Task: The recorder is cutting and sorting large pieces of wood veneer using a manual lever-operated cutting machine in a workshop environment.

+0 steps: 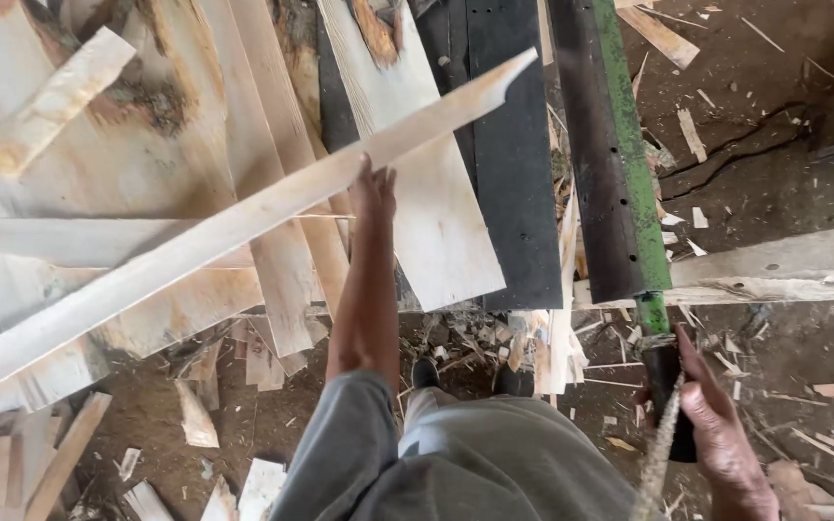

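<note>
My left hand [375,188] reaches forward and grips a long, pale strip of wood [195,241] that slants from lower left to upper right above a pile of thin wood sheets [127,145]. My right hand [721,434] is at the lower right, closed around the black handle [663,371] of a green-edged dark metal bar [620,145]. A frayed rope [656,453] runs beside that hand.
Dark flat boards [514,174] lie between the sheets and the metal bar. A pale wooden beam [784,265] crosses at the right. Wood scraps and splinters [195,415] litter the dirt floor. My grey clothing and dark shoes [427,371] show below.
</note>
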